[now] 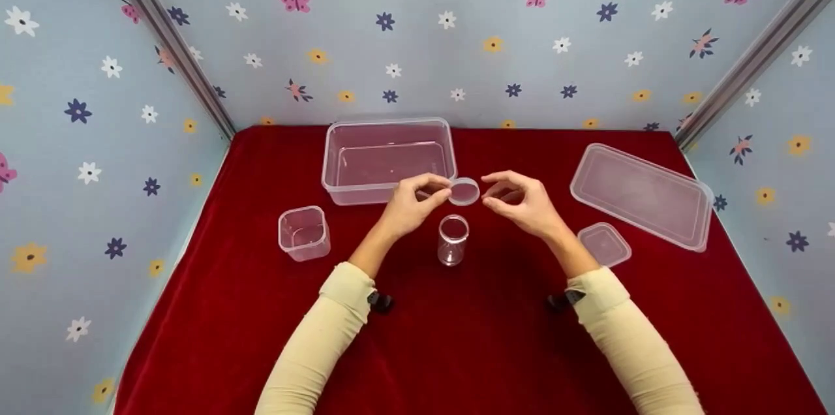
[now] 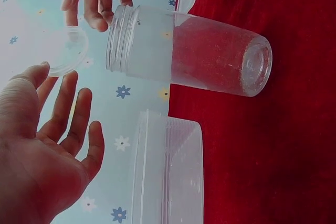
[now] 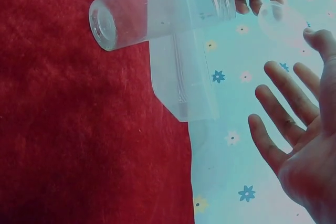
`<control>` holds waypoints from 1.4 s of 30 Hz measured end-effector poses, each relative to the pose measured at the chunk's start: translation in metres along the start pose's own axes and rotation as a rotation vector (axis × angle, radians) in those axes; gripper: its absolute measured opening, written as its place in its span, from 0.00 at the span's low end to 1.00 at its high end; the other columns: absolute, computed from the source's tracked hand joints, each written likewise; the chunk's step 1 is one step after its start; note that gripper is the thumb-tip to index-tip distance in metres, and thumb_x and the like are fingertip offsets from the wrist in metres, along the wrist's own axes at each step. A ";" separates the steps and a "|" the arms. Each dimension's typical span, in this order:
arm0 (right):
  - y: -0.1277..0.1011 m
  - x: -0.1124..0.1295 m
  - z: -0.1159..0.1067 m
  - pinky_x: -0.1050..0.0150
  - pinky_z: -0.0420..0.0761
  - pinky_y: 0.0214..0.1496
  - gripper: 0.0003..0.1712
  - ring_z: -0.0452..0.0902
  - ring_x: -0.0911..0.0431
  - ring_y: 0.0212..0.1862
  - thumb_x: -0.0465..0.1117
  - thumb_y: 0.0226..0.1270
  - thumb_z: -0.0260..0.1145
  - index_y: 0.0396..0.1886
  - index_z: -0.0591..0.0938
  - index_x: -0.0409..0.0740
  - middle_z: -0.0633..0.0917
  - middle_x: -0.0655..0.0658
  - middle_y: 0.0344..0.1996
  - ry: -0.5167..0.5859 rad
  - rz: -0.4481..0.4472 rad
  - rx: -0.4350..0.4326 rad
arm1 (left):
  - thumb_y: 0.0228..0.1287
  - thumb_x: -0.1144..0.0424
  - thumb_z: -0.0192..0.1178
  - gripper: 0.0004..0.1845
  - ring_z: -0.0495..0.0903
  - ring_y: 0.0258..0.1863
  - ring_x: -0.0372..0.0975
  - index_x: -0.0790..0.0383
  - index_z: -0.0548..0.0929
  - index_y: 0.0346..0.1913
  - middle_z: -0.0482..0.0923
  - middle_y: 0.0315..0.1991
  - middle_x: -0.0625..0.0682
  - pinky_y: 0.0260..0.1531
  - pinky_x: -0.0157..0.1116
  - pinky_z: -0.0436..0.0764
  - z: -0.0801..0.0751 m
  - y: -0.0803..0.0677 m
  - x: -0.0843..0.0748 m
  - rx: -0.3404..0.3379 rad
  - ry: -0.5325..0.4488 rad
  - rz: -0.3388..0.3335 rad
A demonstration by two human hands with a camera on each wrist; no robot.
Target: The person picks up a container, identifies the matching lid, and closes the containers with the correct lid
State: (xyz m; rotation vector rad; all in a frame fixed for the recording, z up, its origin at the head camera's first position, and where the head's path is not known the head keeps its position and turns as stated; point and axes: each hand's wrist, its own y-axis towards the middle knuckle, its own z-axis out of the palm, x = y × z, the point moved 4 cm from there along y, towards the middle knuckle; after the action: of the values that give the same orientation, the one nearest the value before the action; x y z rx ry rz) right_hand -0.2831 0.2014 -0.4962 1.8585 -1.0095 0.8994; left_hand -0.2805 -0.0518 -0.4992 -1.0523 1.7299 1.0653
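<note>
The person's left hand (image 1: 411, 203) is pinching a small round clear plastic lid (image 1: 464, 192) by its left edge between thumb and fingertips, holding it in the air just above a small clear cylindrical plastic jar (image 1: 453, 240) that is standing upright and open on the red velvet tablecloth (image 1: 456, 337). The right hand (image 1: 522, 201) is hovering just to the right of the lid, its thumb and forefinger curving toward the lid's edge without clearly touching it, so it is gripping nothing; in the right wrist view its fingers (image 3: 286, 106) are lying spread and relaxed. Behind the hands, a large clear rectangular plastic container (image 1: 388, 157) is sitting open near the back wall. A small clear square plastic tub (image 1: 304, 232) is standing well to the left of the jar. To the right, a large clear rectangular lid (image 1: 642, 196) is lying flat, with a small clear square lid (image 1: 605, 245) just beside its near corner.
</note>
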 end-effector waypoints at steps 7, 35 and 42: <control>0.001 0.001 0.002 0.71 0.87 0.51 0.20 0.89 0.68 0.45 0.30 0.72 0.79 0.61 0.91 0.35 0.95 0.31 0.44 0.008 -0.004 -0.001 | 0.77 0.64 0.71 0.13 0.92 0.50 0.41 0.68 0.92 0.57 0.95 0.52 0.65 0.55 0.36 0.88 0.004 0.000 -0.002 0.028 -0.009 0.015; -0.001 0.003 0.003 0.76 0.86 0.46 0.08 0.86 0.70 0.42 0.27 0.71 0.78 0.48 0.92 0.29 0.94 0.29 0.43 0.001 -0.090 -0.048 | 0.79 0.62 0.70 0.17 0.93 0.55 0.53 0.68 0.90 0.62 0.94 0.56 0.66 0.59 0.40 0.90 0.006 -0.003 0.002 0.044 -0.037 -0.058; -0.001 0.005 0.003 0.73 0.86 0.49 0.10 0.86 0.70 0.45 0.28 0.69 0.80 0.48 0.92 0.30 0.95 0.31 0.43 -0.058 -0.146 -0.049 | 0.85 0.56 0.63 0.17 0.91 0.53 0.61 0.68 0.93 0.56 0.95 0.47 0.65 0.58 0.42 0.90 0.002 -0.003 0.005 -0.003 -0.012 -0.175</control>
State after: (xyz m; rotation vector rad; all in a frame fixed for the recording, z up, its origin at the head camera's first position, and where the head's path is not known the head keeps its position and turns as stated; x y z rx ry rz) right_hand -0.2794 0.1976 -0.4932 1.8995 -0.9088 0.7321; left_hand -0.2785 -0.0517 -0.5051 -1.1740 1.5946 0.9618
